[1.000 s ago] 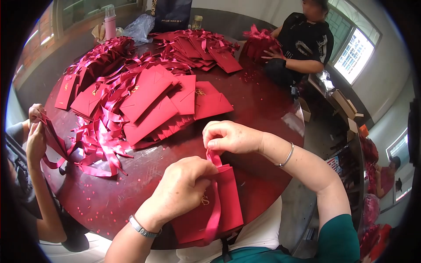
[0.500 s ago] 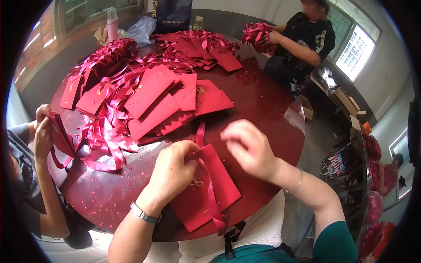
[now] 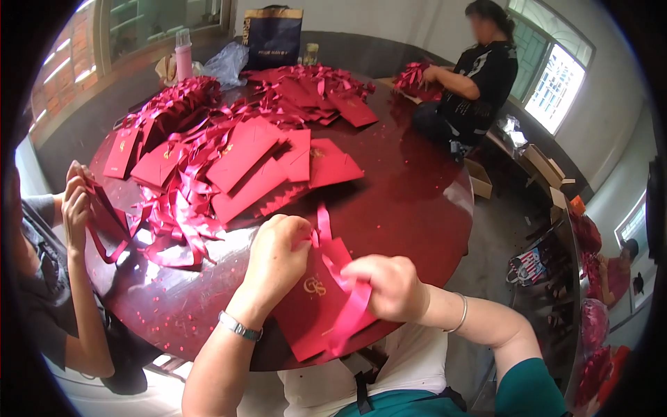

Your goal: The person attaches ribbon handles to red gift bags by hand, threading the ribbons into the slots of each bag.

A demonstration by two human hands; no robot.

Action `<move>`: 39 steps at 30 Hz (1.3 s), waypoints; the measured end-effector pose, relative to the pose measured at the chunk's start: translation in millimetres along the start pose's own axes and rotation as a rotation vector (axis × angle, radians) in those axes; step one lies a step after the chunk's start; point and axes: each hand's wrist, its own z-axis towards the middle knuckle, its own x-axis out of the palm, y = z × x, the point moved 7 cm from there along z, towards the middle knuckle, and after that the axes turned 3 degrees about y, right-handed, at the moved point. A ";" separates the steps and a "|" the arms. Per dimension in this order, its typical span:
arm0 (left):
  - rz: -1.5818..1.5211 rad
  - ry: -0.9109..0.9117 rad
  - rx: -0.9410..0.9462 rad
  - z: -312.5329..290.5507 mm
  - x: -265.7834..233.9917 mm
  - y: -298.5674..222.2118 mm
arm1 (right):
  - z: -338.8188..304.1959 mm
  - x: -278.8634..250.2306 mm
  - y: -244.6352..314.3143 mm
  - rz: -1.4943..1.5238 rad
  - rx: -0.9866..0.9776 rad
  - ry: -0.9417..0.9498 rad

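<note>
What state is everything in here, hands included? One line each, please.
Red bag: lying flat, front showing
Pink ribbon: draped loosely across the red bag
Left hand: fingers pinched at the red bag's top edge
Right hand: closed on the pink ribbon
Bag pile: heaped, overlapping, ribbons loose
Pink bottle: upright
Clear plastic bag: crumpled
Navy bag: standing upright

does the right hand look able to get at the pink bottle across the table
Probably not as things stand: the right hand grips a ribbon, and the pile of red bags lies between it and the distant pink bottle.
</note>
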 end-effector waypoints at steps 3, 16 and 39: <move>-0.031 -0.159 0.083 -2.9 -19.0 -11.3 | 21.8 -21.1 -22.1 0.194 0.208 -0.229; -0.032 0.111 0.219 -9.8 0.3 -55.1 | 76.2 -25.6 -54.5 0.552 0.456 -0.449; 0.221 0.172 0.008 -8.9 11.3 -6.6 | 96.9 -56.1 -20.8 0.959 0.160 -0.226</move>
